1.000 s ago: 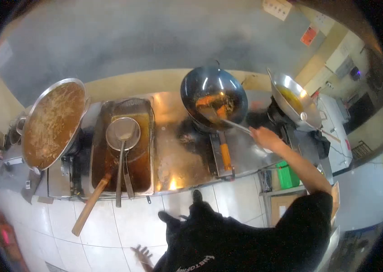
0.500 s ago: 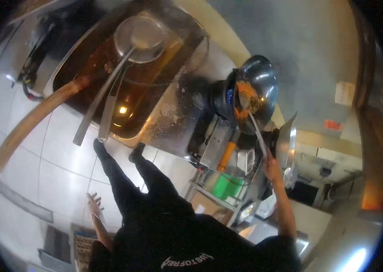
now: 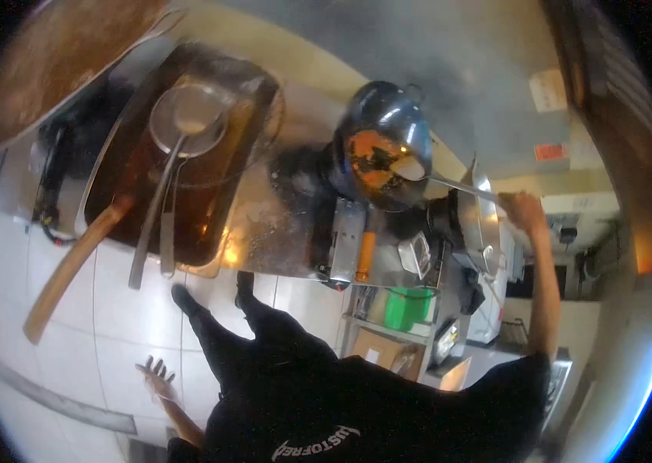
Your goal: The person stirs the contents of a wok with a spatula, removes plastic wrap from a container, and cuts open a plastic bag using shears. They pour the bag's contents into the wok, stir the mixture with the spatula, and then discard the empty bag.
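My right hand (image 3: pixel 525 212) is closed round the handle of a metal ladle (image 3: pixel 457 185). The ladle's bowl rests over the dark wok (image 3: pixel 384 116) at its right side, by orange and dark green food (image 3: pixel 372 157). The wok stands tilted on a burner. My left hand (image 3: pixel 158 378) hangs low over the floor at the lower left, its fingers spread and nothing in it.
A deep tray of brown liquid (image 3: pixel 214 220) holds a round strainer (image 3: pixel 204 116) and a wooden handle (image 3: pixel 71 270). A portable stove (image 3: pixel 347 239), a second wok (image 3: pixel 474 220), a small metal tin (image 3: pixel 414 255) and a green container (image 3: pixel 407 309) are to the right.
My right hand has moved up and to the right with the ladle, whose bowl now lies at the right of the food. The camera view has shifted, and more of the wok's inside shows.
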